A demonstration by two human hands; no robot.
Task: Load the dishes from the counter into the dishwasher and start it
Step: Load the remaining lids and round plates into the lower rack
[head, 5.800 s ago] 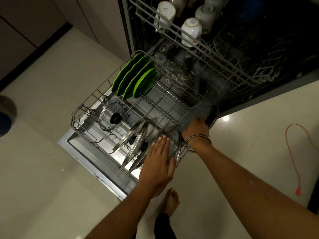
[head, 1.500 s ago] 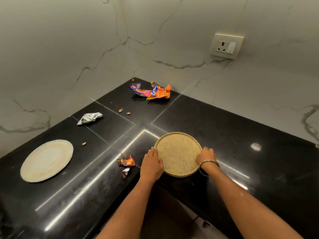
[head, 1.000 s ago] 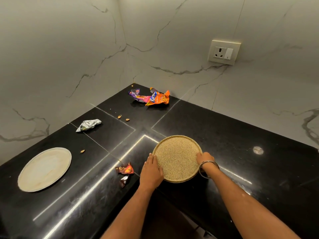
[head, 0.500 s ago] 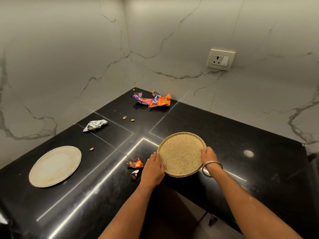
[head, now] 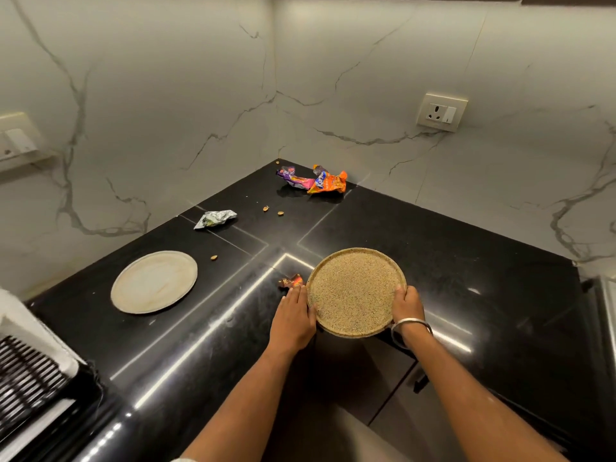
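Observation:
A round speckled tan plate (head: pixel 355 290) sits at the inner corner edge of the black counter (head: pixel 466 255), its near rim hanging past the edge. My left hand (head: pixel 293 315) holds its left rim, fingers along the side. My right hand (head: pixel 407 303), with a metal bangle at the wrist, grips the right rim, thumb on top. A second, pale round plate (head: pixel 154 281) lies flat on the counter to the left. The dishwasher is out of view.
Crumpled snack wrappers lie about: an orange-purple wrapper (head: pixel 313 181) in the far corner, a silver wrapper (head: pixel 215 219) mid-left, a small red wrapper (head: pixel 291 281) beside the tan plate. A few nuts (head: pixel 214 257) are scattered. A white rack (head: pixel 30 368) stands at far left. Marble walls hold a socket (head: pixel 440 111).
From the dishwasher rack I have turned to the counter and taken the tan plate by both rims. Over the last second the plate has slid toward the counter edge, its near rim now overhanging.

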